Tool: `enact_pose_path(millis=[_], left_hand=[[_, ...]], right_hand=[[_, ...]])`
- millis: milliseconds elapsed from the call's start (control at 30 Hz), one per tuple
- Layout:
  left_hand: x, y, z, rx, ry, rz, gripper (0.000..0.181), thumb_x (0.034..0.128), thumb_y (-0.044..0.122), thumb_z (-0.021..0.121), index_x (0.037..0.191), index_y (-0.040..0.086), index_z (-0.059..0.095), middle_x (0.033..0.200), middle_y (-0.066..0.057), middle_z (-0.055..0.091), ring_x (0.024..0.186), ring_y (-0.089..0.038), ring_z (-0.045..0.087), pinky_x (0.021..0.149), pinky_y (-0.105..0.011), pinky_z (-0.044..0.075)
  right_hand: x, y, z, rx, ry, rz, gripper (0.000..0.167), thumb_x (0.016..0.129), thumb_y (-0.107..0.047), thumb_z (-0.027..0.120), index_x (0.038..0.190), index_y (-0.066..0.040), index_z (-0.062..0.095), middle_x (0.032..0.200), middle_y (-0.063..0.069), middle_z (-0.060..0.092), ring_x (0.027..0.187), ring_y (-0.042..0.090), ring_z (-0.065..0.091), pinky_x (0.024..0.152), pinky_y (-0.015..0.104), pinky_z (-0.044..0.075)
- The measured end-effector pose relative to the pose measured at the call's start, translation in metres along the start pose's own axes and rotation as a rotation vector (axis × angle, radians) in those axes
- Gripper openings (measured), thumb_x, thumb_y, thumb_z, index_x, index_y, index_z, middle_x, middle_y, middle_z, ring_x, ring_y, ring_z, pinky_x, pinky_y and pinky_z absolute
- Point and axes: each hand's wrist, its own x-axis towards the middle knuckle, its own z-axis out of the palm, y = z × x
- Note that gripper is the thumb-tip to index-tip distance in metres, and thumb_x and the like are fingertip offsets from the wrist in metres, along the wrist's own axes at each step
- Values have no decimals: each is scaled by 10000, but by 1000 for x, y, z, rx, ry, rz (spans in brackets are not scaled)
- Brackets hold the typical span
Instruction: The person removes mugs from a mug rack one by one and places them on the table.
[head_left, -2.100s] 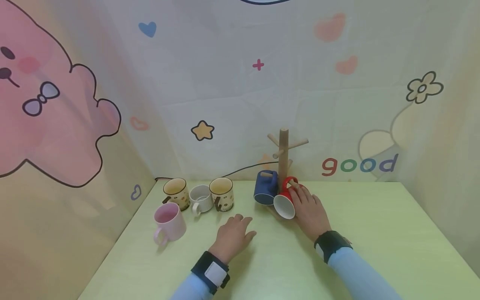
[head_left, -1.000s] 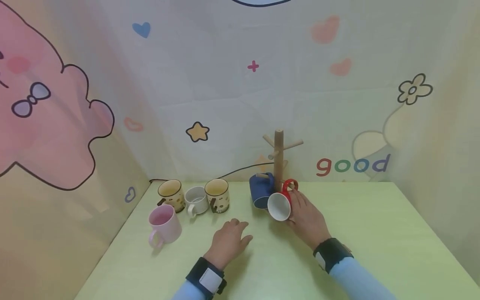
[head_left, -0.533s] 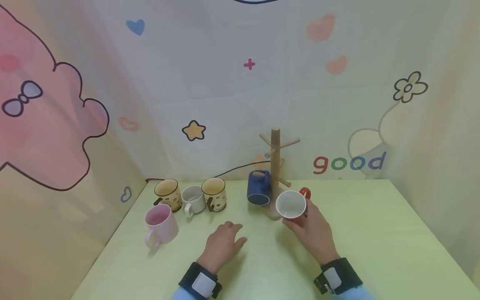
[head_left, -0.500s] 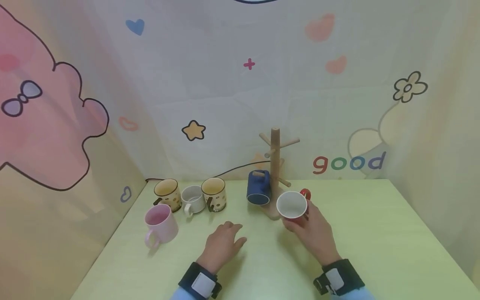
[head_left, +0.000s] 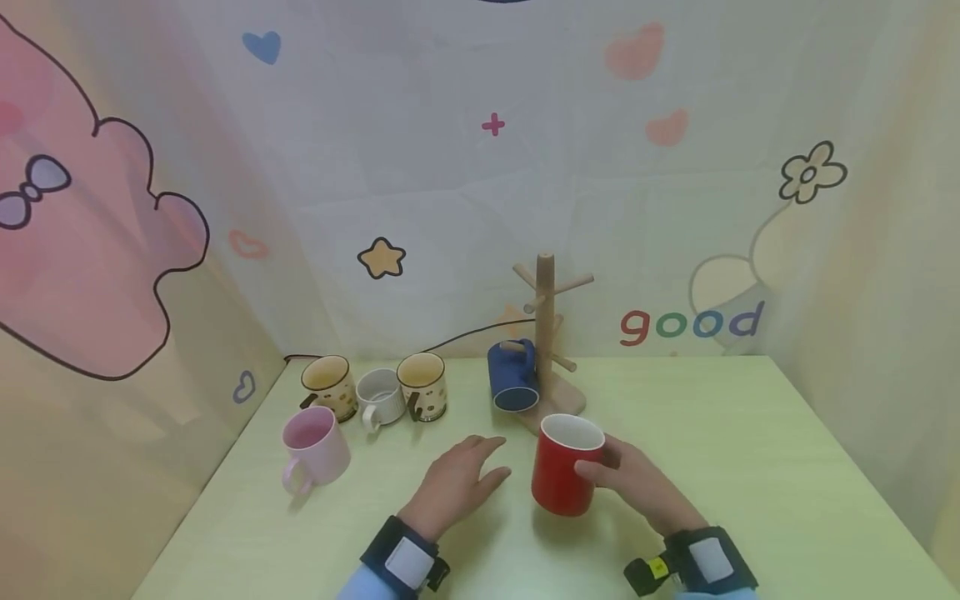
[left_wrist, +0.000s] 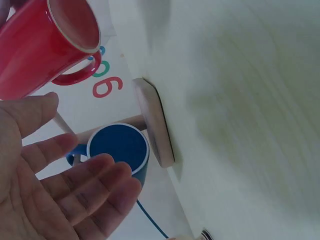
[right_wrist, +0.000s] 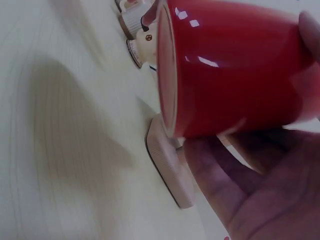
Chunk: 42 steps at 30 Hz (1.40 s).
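My right hand (head_left: 637,479) grips a red mug (head_left: 561,475) with a white inside, thumb on the near side and fingers round the back. The mug is nearly upright and held above the table, as its shadow in the right wrist view shows. Its handle (left_wrist: 80,75) shows in the left wrist view. To the left of the mug, my left hand (head_left: 453,483) hovers with relaxed fingers, touching nothing. Behind both hands stands a wooden mug tree (head_left: 545,325), with a blue mug (head_left: 513,375) hanging tilted from a lower left peg.
On the left of the table (head_left: 712,467) stand a pink mug (head_left: 318,450), two cream patterned mugs (head_left: 332,390) and a small white ribbed cup (head_left: 381,398). A printed curtain (head_left: 450,167) hangs behind the table. A dark cord (head_left: 480,332) runs along it.
My right hand has taken the red mug off the lower right peg, brought it nearer and turned it from tilted to nearly upright. The left hand has stayed almost in place.
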Motion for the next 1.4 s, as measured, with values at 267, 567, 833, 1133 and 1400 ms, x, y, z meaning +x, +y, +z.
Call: enact_pose_path(millis=[267,567,833,1133,1400], left_hand=[[8,12,-6,-101,-124,13,531,984,335,626,1463,152,489,1363,-64,588,1108,-199,627,903,-392,526],[8,18,-5,-277,-289,95,364,984,201,633,1348,208,607,1149,100,658,933,-74,601,814,-267,516],[2,16,-8,-361,-335,196,191,987,124,606,1153,143,699,982,122,675,849,-9,593,764,-205,502],[-3,8,-9,-454,-411,231,157,977,83,615,1061,104,746,870,103,709,742,-9,614,713,-202,519],[-8,4,-12,-488,-358,200,136,955,138,666,1053,115,756,861,108,704,745,-30,635,706,-222,531]], right_hand=[[-6,1,-6,51,-287,22,716,932,-345,670,1453,48,374,1353,148,535,1135,288,549,1020,608,391],[-7,1,-8,84,-457,-8,698,937,-334,621,1468,35,358,1354,122,542,1191,277,520,1042,584,382],[-6,5,-9,106,-533,-37,658,963,-326,586,1485,2,356,1356,123,548,1196,292,529,1043,559,392],[-6,9,-10,150,-530,-58,541,1028,-372,491,1437,-19,472,1292,132,606,1159,298,578,1049,573,378],[-3,11,-10,156,-424,-66,579,1029,-414,489,1446,-14,468,1324,134,590,1197,304,556,1055,577,373]])
